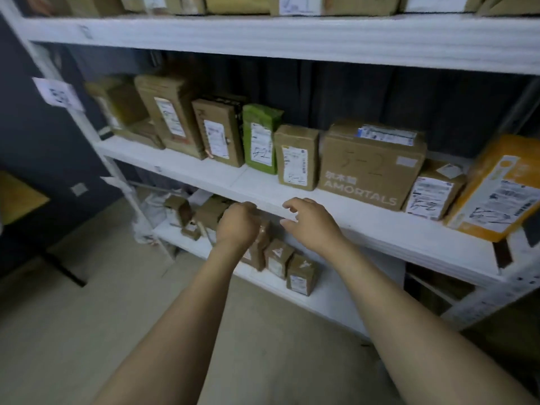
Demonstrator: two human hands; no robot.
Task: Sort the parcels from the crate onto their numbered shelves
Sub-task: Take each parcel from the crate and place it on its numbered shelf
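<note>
Two hands reach in at the lower shelf, centre of the frame, seemingly to seat a small parcel.

The left hand (pixel 238 223) lies knuckles-up over a small brown parcel (pixel 258 249) at the left end of a short row on the lower shelf (pixel 330 299). Its fingers curl out of sight, so I cannot tell whether it grips the parcel or only touches it. The right hand (pixel 311 225) hovers just beside, fingers loosely spread and holding nothing, probably ready to steady the row. Above, the middle shelf (pixel 263 197) carries parcels stood label-out, a green parcel (pixel 261 138) among them marked 5-2, so the numbers read at a glance. The crate is not in view.
</note>
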